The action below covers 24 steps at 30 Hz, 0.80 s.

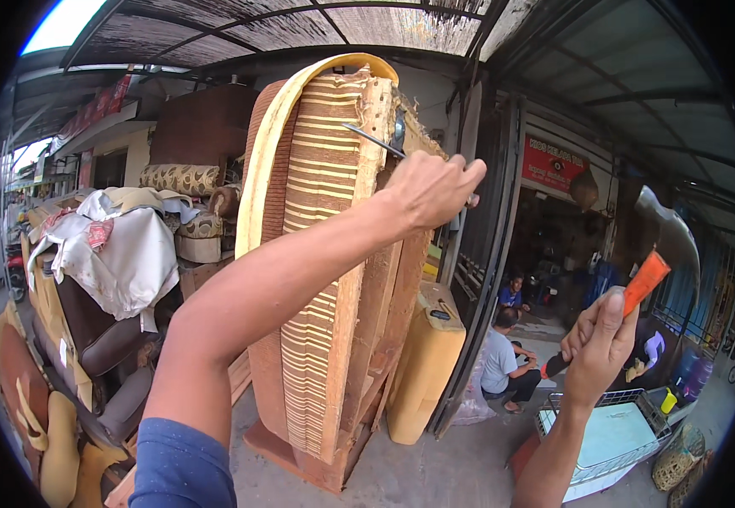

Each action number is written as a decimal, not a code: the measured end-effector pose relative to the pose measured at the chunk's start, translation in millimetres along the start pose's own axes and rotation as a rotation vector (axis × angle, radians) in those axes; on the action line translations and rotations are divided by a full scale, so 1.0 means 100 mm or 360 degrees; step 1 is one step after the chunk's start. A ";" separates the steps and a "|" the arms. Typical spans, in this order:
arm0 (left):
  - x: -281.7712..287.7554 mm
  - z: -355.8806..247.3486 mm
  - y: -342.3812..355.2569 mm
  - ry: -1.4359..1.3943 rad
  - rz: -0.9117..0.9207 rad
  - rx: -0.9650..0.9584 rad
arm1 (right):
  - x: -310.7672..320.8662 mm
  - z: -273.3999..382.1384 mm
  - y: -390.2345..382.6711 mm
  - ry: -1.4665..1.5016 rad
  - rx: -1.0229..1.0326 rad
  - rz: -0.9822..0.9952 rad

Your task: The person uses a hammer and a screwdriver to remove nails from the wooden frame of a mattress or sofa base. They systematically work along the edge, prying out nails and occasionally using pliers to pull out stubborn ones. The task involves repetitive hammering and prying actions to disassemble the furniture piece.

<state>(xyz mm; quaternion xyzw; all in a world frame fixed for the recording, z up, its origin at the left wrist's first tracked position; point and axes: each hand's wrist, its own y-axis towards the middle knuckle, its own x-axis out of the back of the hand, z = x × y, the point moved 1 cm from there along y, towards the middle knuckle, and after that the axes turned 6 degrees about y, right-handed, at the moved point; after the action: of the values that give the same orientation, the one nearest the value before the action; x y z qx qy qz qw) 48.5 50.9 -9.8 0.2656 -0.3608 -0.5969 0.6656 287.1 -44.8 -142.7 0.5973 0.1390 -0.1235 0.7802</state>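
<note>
The left hand [428, 188] grips a thin metal tool [373, 140] against the striped sofa frame [325, 254]; the right hand [598, 343] raises a hammer [668, 241], fingers closed around its handle, ready to strike.

Standing on end: one striped sofa frame [321, 254] with one yellow foam layer [257, 169] peeling along its edge; leaning beside it, one yellow jerrycan [422, 364]. Being held: one hammer [651, 254] with an orange handle and one thin metal tool [374, 140], by two hands, left [431, 188] and right [598, 343]. Sitting behind: two people [503, 356], plus one white cloth [126, 254] draping over stacked seats.
</note>
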 end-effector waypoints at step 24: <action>0.52 1.48 -0.73 0.0634 0.0455 -0.0338 | -0.63 0.07 -0.60 -0.0252 -0.0278 0.0448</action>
<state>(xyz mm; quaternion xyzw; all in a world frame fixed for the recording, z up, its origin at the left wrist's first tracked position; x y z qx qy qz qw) -111.8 0.8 30.2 0.2529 -0.1919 -0.4673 0.8252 207.2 -65.2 -171.3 0.5292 0.0023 -0.0472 0.8472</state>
